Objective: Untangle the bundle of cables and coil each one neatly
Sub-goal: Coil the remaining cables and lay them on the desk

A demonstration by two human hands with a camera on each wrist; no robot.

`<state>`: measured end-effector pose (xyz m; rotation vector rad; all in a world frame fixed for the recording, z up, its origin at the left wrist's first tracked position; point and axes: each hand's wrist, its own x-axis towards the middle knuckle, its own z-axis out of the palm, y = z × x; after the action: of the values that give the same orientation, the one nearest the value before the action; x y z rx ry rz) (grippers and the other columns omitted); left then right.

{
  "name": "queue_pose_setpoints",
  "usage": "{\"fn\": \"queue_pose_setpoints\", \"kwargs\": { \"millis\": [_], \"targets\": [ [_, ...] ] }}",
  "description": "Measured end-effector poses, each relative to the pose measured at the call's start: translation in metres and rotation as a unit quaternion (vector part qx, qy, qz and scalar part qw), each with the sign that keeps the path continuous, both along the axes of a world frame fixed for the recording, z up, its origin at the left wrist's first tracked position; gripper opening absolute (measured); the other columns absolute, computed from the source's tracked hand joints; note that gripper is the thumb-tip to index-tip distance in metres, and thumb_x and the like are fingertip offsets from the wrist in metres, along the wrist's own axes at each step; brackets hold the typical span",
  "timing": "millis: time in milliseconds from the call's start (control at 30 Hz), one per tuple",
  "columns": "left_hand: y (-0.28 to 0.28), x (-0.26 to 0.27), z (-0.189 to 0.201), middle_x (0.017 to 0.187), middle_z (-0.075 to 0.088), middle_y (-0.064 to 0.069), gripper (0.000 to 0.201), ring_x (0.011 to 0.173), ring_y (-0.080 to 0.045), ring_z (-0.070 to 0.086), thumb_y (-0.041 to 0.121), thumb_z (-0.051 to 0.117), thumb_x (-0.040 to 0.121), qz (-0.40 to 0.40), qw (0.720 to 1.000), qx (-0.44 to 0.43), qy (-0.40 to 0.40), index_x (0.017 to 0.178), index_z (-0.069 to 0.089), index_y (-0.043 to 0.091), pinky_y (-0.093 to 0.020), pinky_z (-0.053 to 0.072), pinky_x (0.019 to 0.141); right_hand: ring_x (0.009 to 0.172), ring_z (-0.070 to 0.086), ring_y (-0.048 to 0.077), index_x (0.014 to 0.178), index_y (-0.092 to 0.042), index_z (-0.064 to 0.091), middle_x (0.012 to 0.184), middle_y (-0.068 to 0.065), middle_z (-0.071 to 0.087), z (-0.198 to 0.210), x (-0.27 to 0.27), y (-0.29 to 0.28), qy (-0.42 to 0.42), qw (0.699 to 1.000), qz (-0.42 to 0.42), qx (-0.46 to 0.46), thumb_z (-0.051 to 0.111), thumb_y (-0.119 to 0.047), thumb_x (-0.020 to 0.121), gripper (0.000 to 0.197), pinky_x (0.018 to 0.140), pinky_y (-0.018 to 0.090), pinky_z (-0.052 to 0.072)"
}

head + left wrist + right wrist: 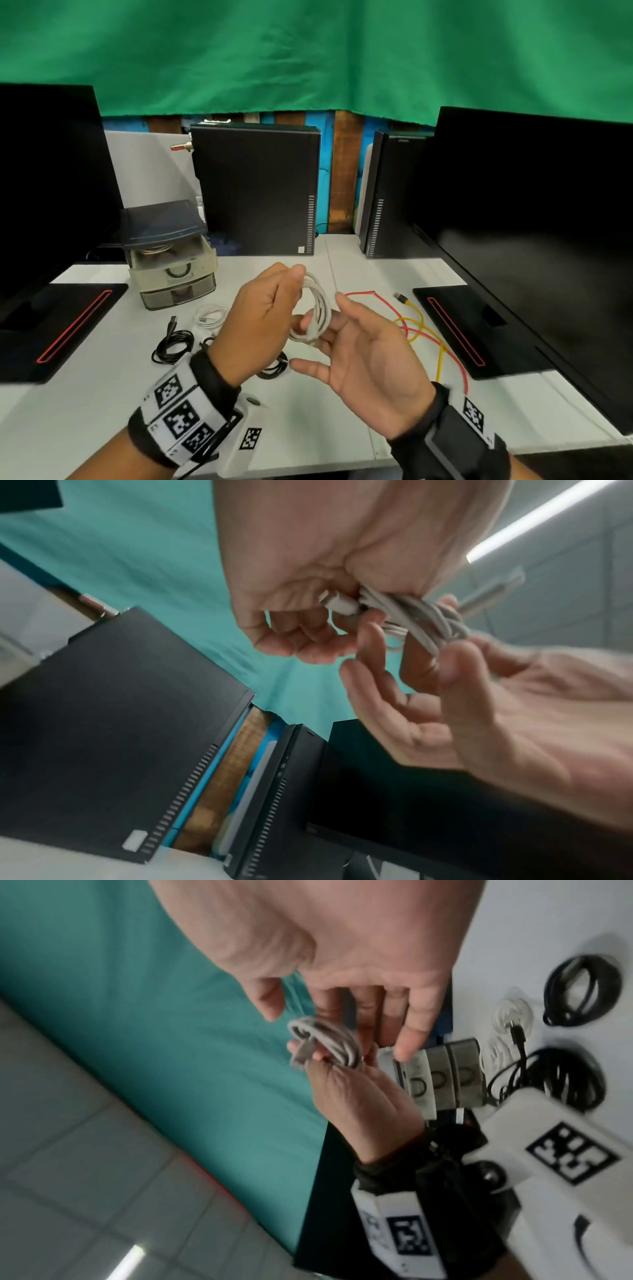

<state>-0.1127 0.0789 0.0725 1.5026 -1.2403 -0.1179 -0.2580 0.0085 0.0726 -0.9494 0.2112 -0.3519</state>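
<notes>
Standing dark on either side of the white tabletop (294, 421) were two monitors, the left monitor (48, 178) and the right monitor (534, 219), each on a black base with a red stripe. Between them two black computer towers (257, 192) stood upright against the back, under a green cloth (308, 51). A small stack of clear drawers (173, 263) with a dark lid sat beside the nearer tower.

My left hand (263, 322) was raised over the middle of the tabletop, its thumb and fingers clamped on the top of a coiled grey cable (317, 308); the left wrist view showed one plug (339, 604) of that cable tucked under my curled fingers. My right hand (363, 370) lay palm up just beside it, fingers spread and relaxed, their tips touching the lower loops of the coil without closing round them.

On the tabletop to my right, a red cable (455, 359) and a yellow cable (414, 325) lay loose and crossed over each other. To my left lay a black cable (173, 346) in a coil, a second black coil (274, 368) partly hidden under my left wrist, and a small white cable (210, 315) coiled near the drawers.
</notes>
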Motion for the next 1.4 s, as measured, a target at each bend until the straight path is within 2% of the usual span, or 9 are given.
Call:
{"fn": "queue_pose_setpoints", "kwargs": {
  "millis": [167,267,400,633,800,867,1033,1233,1400],
  "targets": [
    [-0.001,0.003,-0.005,0.055,0.045,0.014,0.046,0.054,-0.008,0.043,0.055,0.035,0.102,0.001,0.995,0.046,-0.088,0.063,0.044,0.032,-0.019,0.035,0.053,0.079,0.064,0.026,0.085,-0.014,0.063,0.078,0.001,0.064,-0.016,0.006,-0.005,0.118,0.914,-0.156,-0.356,0.067,-0.025,0.094,0.015,0.067,0.029,0.052],
    [-0.002,0.008,-0.004,0.054,0.046,0.016,0.041,0.053,-0.006,0.044,0.047,0.038,0.099,0.010,0.995,0.054,-0.082,0.064,0.045,0.027,-0.013,0.035,0.055,0.066,0.066,0.024,0.102,-0.026,0.068,0.073,0.008,0.063,-0.023,0.004,-0.017,0.125,0.855,-0.199,-0.462,0.056,-0.026,0.100,0.012,0.056,0.024,0.050],
    [-0.003,0.008,-0.007,0.051,0.040,0.010,0.042,0.054,-0.007,0.043,0.049,0.037,0.097,0.040,0.993,0.072,-0.085,0.062,0.044,0.025,-0.014,0.036,0.055,0.061,0.066,0.014,0.105,-0.031,0.065,0.067,-0.007,0.064,-0.031,0.002,-0.022,0.122,0.754,-0.248,-0.596,0.046,-0.032,0.104,0.019,0.063,0.036,0.053],
    [-0.005,0.013,0.006,0.046,0.033,0.004,0.054,0.039,-0.012,0.032,0.056,0.044,0.095,0.033,0.987,0.079,0.133,0.059,0.037,0.016,-0.027,0.030,0.043,0.054,0.058,0.017,0.090,-0.027,0.051,0.066,-0.003,0.062,-0.019,-0.005,-0.010,0.075,0.696,-0.312,-0.642,0.042,-0.043,0.102,0.022,0.052,0.041,0.047],
    [-0.004,0.024,0.003,0.055,0.035,-0.010,0.057,0.043,-0.019,0.036,0.062,0.044,0.094,0.042,0.986,0.078,0.138,0.064,0.041,0.013,-0.030,0.036,0.045,0.052,0.045,0.015,0.085,-0.018,0.054,0.061,-0.006,0.052,-0.025,-0.007,0.006,0.052,0.613,-0.326,-0.718,0.049,-0.031,0.100,0.020,0.046,0.038,0.040],
    [-0.002,0.028,0.001,0.054,0.038,-0.009,0.055,0.042,-0.019,0.038,0.059,0.041,0.095,0.039,0.990,0.081,0.108,0.065,0.041,0.013,-0.030,0.037,0.046,0.062,0.051,0.011,0.089,-0.023,0.054,0.068,-0.010,0.055,-0.032,-0.004,0.008,0.081,0.632,-0.306,-0.707,0.050,-0.037,0.097,0.017,0.051,0.038,0.045],
    [0.000,0.029,0.002,0.047,0.043,-0.001,0.050,0.039,-0.015,0.042,0.053,0.040,0.097,-0.001,0.995,0.062,0.084,0.053,0.053,0.033,-0.028,0.037,0.043,0.096,0.066,0.006,0.112,-0.039,0.060,0.105,-0.016,0.070,-0.020,0.003,-0.011,0.109,0.877,-0.205,-0.421,0.065,-0.062,0.075,0.044,0.077,0.035,0.057],
    [-0.008,0.022,-0.010,0.059,0.052,-0.011,0.048,0.040,-0.015,0.050,0.056,0.042,0.093,-0.017,0.987,0.052,0.151,0.056,0.055,0.028,-0.039,0.051,0.051,0.082,0.069,0.032,0.096,-0.015,0.056,0.101,0.007,0.071,-0.020,0.013,-0.019,0.092,0.906,-0.207,-0.358,0.073,-0.013,0.089,0.018,0.055,0.032,0.057],
    [-0.011,0.024,-0.019,0.058,0.052,-0.014,0.056,0.043,-0.019,0.051,0.061,0.042,0.090,-0.026,0.970,0.071,0.232,0.071,0.049,0.009,-0.042,0.053,0.059,0.071,0.069,0.022,0.099,-0.003,0.051,0.088,0.013,0.074,-0.021,0.024,-0.025,0.075,0.950,-0.179,-0.243,0.063,-0.003,0.094,0.013,0.053,0.029,0.054]
  ]
}}
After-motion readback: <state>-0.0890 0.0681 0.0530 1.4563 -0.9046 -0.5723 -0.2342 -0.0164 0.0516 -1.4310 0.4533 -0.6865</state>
